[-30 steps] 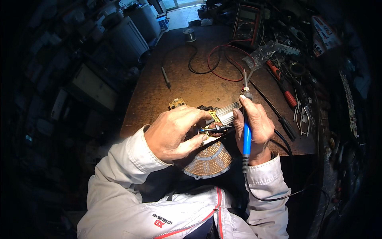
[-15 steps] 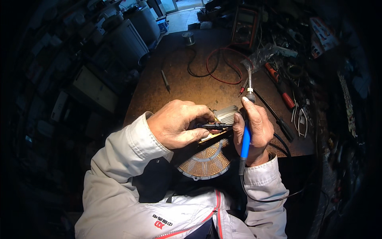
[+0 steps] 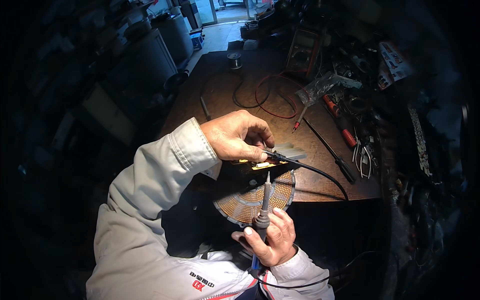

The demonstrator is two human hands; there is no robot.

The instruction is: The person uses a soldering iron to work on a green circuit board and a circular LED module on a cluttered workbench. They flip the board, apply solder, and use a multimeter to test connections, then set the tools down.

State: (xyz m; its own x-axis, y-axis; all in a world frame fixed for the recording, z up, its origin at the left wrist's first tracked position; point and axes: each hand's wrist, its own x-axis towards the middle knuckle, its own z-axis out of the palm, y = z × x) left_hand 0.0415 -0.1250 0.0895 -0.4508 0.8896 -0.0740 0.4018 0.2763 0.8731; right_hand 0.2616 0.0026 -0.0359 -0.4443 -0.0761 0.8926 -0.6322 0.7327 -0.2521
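Note:
Near the middle, my left hand [image 3: 235, 135] pinches the end of a black cable [image 3: 310, 167] over a yellow circuit board [image 3: 260, 167] with a silver finned heatsink [image 3: 287, 150]. Below it, my right hand [image 3: 271, 239] is closed around a soldering iron [image 3: 264, 210] with a blue handle, its tip pointing up just under the board. A round, dotted yellow LED panel [image 3: 235, 206] lies beneath, partly hidden by shadow and the iron.
The wooden desk [image 3: 197, 85] holds a solder spool [image 3: 234, 60], a multimeter [image 3: 302, 50] with leads, a plastic bag [image 3: 320, 87], a red-black tool [image 3: 339, 120], a long screwdriver [image 3: 341, 162], pliers [image 3: 364, 157] and dense clutter at the right.
My right hand has moved down and left with the soldering iron, now below the board. My left hand has shifted up, bringing the black cable into view.

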